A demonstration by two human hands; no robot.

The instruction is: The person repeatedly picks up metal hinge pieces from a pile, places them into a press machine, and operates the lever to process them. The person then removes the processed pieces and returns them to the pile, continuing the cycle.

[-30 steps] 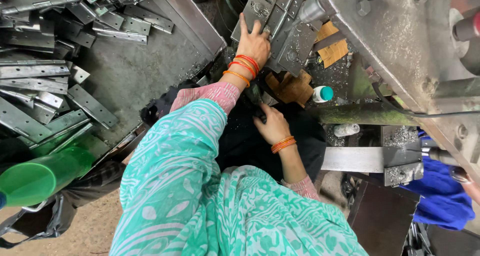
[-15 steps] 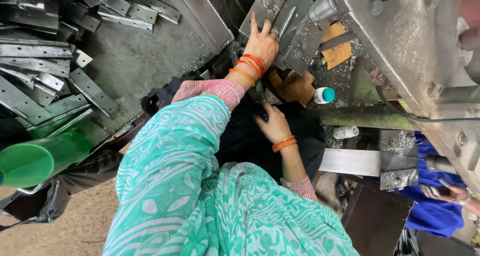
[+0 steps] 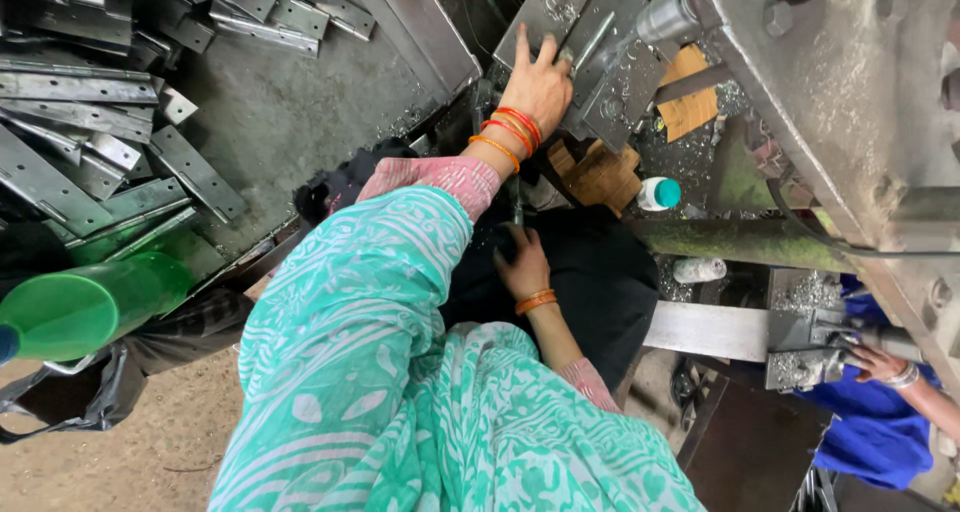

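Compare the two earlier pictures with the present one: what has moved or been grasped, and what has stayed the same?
Little changed. The left hand stays pressed flat on the metal plate at the machine, shifting slightly up the picture as the view tilts. The right hand stays low by the dark cloth. A co-worker's hand comes into view at the lower right. Nothing is picked up or released; the metal strips and green bottle lie unmoved.

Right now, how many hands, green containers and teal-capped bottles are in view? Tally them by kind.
Wearer's hands: 2, the left hand flat on a grey metal plate, the right hand lower down
Co-worker's hand: 1
Green plastic container: 1
White bottle with teal cap: 1
Total: 5
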